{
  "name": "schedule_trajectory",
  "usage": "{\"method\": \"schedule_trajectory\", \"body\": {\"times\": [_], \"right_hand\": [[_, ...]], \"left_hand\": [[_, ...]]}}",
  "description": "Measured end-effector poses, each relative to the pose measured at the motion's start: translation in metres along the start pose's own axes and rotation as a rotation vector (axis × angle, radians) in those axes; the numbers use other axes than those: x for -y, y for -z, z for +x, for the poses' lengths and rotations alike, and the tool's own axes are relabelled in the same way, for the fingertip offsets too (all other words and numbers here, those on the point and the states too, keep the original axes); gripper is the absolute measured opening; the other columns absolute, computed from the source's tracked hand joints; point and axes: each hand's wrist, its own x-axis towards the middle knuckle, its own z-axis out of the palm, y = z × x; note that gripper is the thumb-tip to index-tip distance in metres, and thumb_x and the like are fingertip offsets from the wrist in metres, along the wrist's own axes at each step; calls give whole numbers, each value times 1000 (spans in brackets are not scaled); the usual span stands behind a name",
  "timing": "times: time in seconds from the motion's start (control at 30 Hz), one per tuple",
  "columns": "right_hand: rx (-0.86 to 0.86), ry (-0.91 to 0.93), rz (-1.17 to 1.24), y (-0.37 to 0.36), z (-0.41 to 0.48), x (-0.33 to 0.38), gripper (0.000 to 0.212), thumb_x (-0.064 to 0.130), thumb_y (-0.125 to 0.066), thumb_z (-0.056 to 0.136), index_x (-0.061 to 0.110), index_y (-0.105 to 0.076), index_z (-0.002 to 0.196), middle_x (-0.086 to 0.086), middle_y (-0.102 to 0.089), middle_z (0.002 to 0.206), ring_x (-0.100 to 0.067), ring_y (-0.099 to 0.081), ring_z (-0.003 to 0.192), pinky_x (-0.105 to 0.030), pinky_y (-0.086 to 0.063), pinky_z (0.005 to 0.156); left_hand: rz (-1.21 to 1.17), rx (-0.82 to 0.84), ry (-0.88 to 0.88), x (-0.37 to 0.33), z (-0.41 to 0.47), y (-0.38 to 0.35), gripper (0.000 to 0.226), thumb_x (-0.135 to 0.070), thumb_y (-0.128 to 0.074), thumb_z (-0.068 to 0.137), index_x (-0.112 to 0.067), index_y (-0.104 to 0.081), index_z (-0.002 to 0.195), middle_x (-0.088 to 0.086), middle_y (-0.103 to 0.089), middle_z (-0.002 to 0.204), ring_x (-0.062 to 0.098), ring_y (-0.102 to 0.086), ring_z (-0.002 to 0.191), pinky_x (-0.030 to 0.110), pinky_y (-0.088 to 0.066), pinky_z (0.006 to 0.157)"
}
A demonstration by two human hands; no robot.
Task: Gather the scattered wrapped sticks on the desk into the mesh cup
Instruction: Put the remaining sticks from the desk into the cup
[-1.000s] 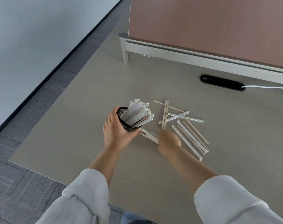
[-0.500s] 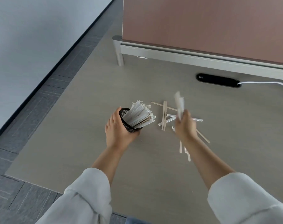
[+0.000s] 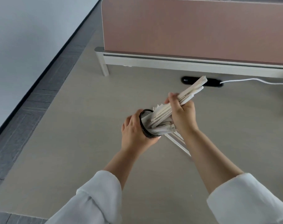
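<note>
In the middle of the frame the left hand (image 3: 134, 135) is wrapped around the black wire mesh cup (image 3: 147, 125), which is tilted so that its mouth points to the right. The fingers are closed around the wall of the cup, and the cup is already crowded with white paper-wrapped sticks (image 3: 160, 129) that lean out of it. The right hand (image 3: 182, 115) is closed in a fist around a bundle of pale wrapped sticks (image 3: 189, 92); their lower ends reach into the mouth of the cup, and their upper ends point to the upper right, toward the black oval cable port (image 3: 213, 82) in the light grey desk (image 3: 73, 143). A few more wrapped sticks (image 3: 178, 141) lie on the desk below the right wrist, partly hidden by it, so the task is probably not finished.

The main risk seems to be the crowded cup. The new bundle may catch on the sticks already inside and stop before it goes deep; if the hand opens then, the bundle could slide back out and scatter. Because the cup is tilted, the sticks already in it could also spill toward the right if it leans further. A hard push may bend the thin paper wrappers. The sticks under the wrist could be swept off by the forearm. The white cable (image 3: 250, 80) at the upper right lies well apart and looks like no danger.
</note>
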Motion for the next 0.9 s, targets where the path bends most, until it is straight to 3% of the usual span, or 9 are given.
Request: {"method": "schedule_trajectory", "body": {"times": [0.1, 0.2, 0.23, 0.4, 0.47, 0.53, 0.63, 0.77, 0.9], "right_hand": [[48, 28, -147, 1, 0, -6, 27, 22, -66, 83, 31, -61, 58, 20, -61, 49, 7, -55, 48, -20, -45, 59], [153, 41, -141, 2, -1, -8, 8, 21, -77, 73, 24, -70, 74, 19, -66, 72, 12, -61, 68, -7, -46, 65], [189, 52, -107, 3, -2, -7, 16, 24, -77, 72, 18, -71, 85, 19, -67, 81, 12, -62, 75, -4, -45, 68], [80, 208, 74, 19, 3, 10, 56, 52, -44, 77, 24, -53, 124, 1, -58, 127, -6, -53, 118, -8, -41, 94], [49, 209, -127, 19, 7, 13, 58, 47, -34, 87, 17, -48, 135, -2, -49, 141, -9, -41, 132, -14, -30, 106], [177, 117, -492, 10, 10, 5, 59, 43, -28, 95, 13, -31, 146, -4, -31, 155, -15, -23, 144, -24, -16, 115], [322, 7, -673, -2, 6, -15, 59, 41, -27, 99, 15, -14, 150, -1, -14, 160, -16, -9, 148, -32, -7, 120], [62, 25, -506, 13, 12, -15, 60, 38, -28, 100, 16, -6, 151, -1, -7, 161, -14, -3, 149, -34, -4, 122], [306, -142, -245, 22, 14, -24, 56, 44, -24, 99, 25, -12, 151, 8, -22, 157, -14, -20, 145, -29, -18, 119]], "left_hand": [[-5, 35, 12, -1, 6, 0, 85, -34, -81, 49, -26, -38, 122, -9, -54, 119, 23, -41, 117, 32, -31, 99], [-45, 50, 36, -1, 13, -1, 88, -34, -81, 50, -24, -36, 124, -8, -53, 122, 22, -41, 118, 36, -34, 101], [-61, 53, 47, -1, 15, -1, 88, -34, -81, 50, -24, -36, 124, -7, -53, 122, 22, -41, 118, 38, -35, 101], [-71, 30, 17, 9, 17, -2, 87, -30, -84, 47, -21, -41, 122, -7, -56, 118, 23, -48, 111, 41, -39, 97], [-54, 19, 1, 11, 18, -4, 87, -32, -84, 45, -21, -43, 121, -7, -57, 117, 23, -49, 110, 42, -41, 96], [-35, 34, -19, 6, 19, -8, 86, -33, -83, 45, -22, -43, 120, -7, -58, 116, 23, -48, 111, 41, -41, 95], [-32, 60, -94, -4, 17, -13, 86, -32, -82, 47, -20, -42, 122, -4, -57, 119, 26, -47, 115, 39, -40, 97], [-36, 62, -100, -5, 20, -14, 83, -32, -81, 47, -20, -43, 121, -4, -58, 117, 26, -48, 114, 37, -39, 97], [-25, 71, -67, -11, 24, -22, 78, -35, -79, 49, -26, -41, 117, -6, -56, 116, 22, -49, 113, 35, -38, 97]]}}
